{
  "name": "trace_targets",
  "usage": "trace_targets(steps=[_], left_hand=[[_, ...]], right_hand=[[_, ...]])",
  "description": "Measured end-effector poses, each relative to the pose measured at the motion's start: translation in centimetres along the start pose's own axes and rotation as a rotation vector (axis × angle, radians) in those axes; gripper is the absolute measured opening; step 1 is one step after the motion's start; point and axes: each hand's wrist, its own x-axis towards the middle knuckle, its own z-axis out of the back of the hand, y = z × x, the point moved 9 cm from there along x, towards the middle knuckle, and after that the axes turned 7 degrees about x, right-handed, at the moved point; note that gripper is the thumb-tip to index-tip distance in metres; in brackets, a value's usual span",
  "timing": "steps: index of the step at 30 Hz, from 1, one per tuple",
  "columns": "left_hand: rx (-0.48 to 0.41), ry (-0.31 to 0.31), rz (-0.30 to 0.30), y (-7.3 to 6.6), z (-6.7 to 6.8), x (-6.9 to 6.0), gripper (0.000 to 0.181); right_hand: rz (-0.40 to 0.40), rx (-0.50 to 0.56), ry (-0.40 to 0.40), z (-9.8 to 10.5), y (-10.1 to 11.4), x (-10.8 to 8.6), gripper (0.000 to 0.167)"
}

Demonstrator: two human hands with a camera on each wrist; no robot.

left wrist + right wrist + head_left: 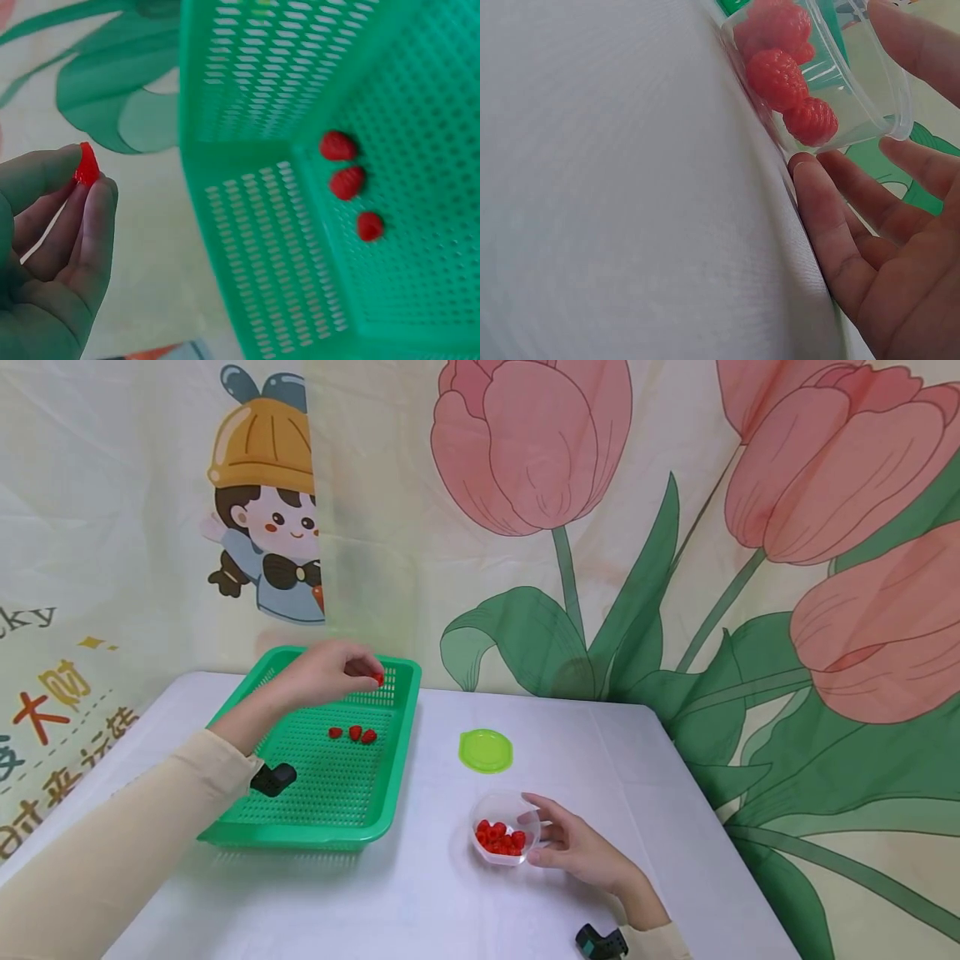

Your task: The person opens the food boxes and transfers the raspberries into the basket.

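In the head view my left hand (327,672) is over the far side of a green basket (408,727), with a red raspberry (88,165) pinched between thumb and fingertips. Three more raspberries (356,733) lie on the basket floor. To the right, a small clear plastic cup (531,835) stands on the table with several raspberries (776,79) inside. Against the cup's right side is my right hand (573,847), fingers spread and relaxed. Its thumb lies low by the cup's base, and the forefinger reaches the rim.
A lime-green round lid (486,751) lies flat on the white tablecloth (592,760), behind the cup. The basket's raised perforated walls surround its floor. A printed curtain (375,527) with tulips and a cartoon figure hangs directly behind the table.
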Motion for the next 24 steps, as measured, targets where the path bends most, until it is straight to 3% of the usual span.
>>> trace_targets(steps=[9, 16, 24], left_hand=[[0.096, 0.026, 0.039, 5.3, -1.3, 0.4, 0.023], [0.143, 0.049, 0.051, 7.6, -1.9, 0.4, 0.018], [0.173, 0.136, 0.094, 10.9, -3.2, 0.2, 0.015]], right_hand=[[0.004, 0.001, -0.001, 0.0, -0.1, 0.0, 0.082], [0.001, 0.001, -0.002, 0.1, -0.2, 0.0, 0.082], [-0.005, 0.009, -0.003, 0.0, -0.1, 0.0, 0.082]])
